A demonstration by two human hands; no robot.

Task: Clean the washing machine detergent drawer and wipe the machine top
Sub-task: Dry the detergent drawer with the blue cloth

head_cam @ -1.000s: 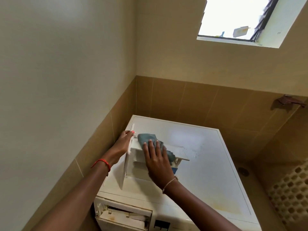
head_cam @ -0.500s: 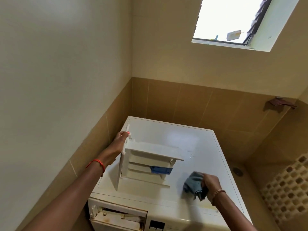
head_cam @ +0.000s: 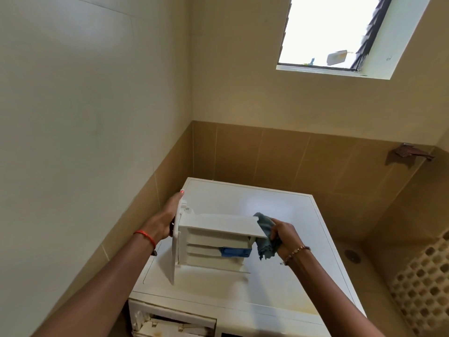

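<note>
The white detergent drawer (head_cam: 213, 239) is out of the machine and stands on its side on the white washing machine top (head_cam: 286, 215), its front panel to the left. My left hand (head_cam: 167, 220) grips that front panel. My right hand (head_cam: 283, 235) holds a blue-grey cloth (head_cam: 266, 235) bunched against the drawer's right end. A blue insert (head_cam: 234, 252) shows inside the drawer.
The drawer's vacant slot (head_cam: 175, 323) gapes at the machine's front left. Walls close in on the left and behind, tiled brown low down. A window (head_cam: 349, 32) sits high right. A floor drain (head_cam: 352, 255) and patterned tiles lie right of the machine.
My right hand had dropped with the cloth to the machine top at the right; it has now risen and brought the cloth to the drawer's right end. My left hand keeps its grip.
</note>
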